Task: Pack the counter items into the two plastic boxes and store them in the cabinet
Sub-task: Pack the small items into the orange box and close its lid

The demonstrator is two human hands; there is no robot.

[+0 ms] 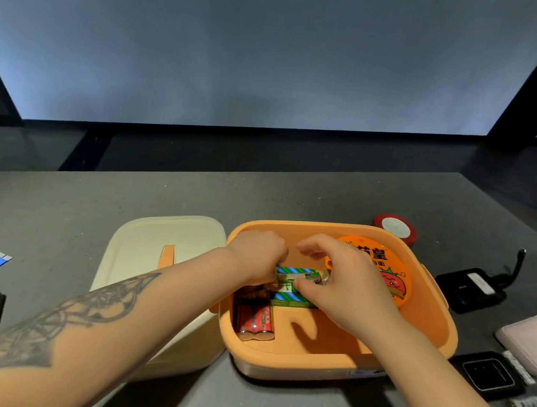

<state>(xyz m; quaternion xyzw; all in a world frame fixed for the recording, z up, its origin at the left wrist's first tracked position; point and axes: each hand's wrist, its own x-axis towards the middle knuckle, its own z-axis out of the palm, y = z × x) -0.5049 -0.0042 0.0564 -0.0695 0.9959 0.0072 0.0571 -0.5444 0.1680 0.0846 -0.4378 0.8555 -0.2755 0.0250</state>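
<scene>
Down at the near edge of the grey worktop (58, 213), 2 bare forearms reach forward, the left one tattooed. Both go into the orange box (424, 348), an open rounded tub standing mid-worktop, lid off. Against its near-left wall lies a red battery pack (255, 320), shrink-wrapped and glossy. Just beyond it, a green carton (286, 300) with blue-and-white striping lies flat. Above that, the left hand (256, 255) clamps its grip on 1 end of a second green striped carton (297, 273), and the right hand (347, 289) pinches the other end, fingers arched over it. Farther back inside sits an orange noodle cup lid (384, 260) with a tomato cartoon. Left of the box rests a cream lid (141, 249) with an orange handle. Behind the box's far rim peeks a red tape roll (395, 226).
</scene>
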